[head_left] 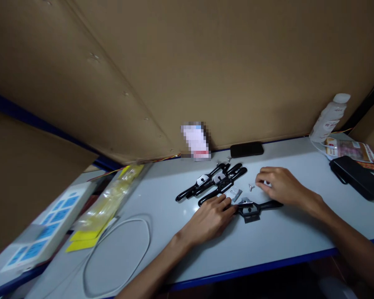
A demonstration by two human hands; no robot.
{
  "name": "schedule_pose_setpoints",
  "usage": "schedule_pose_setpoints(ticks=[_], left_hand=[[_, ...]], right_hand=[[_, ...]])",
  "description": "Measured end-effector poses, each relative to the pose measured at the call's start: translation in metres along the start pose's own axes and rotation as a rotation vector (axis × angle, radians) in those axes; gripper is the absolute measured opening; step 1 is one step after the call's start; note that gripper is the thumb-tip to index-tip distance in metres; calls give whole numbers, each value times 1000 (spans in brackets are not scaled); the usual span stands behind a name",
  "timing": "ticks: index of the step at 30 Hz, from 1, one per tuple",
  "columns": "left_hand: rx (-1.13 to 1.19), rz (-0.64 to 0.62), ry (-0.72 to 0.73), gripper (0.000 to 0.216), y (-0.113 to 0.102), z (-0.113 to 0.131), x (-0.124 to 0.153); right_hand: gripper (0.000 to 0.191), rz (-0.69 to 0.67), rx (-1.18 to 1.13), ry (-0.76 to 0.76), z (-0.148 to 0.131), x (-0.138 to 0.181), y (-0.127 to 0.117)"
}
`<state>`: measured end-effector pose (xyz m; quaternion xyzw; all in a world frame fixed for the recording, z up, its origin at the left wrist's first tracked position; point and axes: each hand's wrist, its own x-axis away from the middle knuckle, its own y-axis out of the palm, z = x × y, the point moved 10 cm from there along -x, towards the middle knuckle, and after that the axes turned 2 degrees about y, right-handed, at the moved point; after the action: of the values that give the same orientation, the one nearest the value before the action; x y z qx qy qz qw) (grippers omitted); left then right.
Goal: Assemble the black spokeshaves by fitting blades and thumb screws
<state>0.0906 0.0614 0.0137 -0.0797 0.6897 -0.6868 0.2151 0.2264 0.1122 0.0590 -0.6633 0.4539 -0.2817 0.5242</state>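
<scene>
My left hand is closed over the left handle of a black spokeshave lying near the table's front. A silvery cap plate and a dark flat blade show at its middle. My right hand hovers just above and behind its right handle, thumb and fingertips drawn together. Anything pinched there is too small to make out. Beside those fingertips lies a small metal thumbscrew. Loose metal plates rest behind my left hand. Several more black spokeshaves lie side by side farther back.
A black phone and a pixelated upright item are by the back panel. To the right are a bottle and a black case. A white cable, plastic-wrapped yellow sheets and a blue-labelled box occupy the left.
</scene>
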Motion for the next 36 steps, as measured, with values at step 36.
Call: schedule_pose_setpoints(ticks=[36], left_hand=[[-10, 14, -21, 16, -2, -1, -1]], right_hand=[[5, -109, -216, 195, 5, -12, 51]])
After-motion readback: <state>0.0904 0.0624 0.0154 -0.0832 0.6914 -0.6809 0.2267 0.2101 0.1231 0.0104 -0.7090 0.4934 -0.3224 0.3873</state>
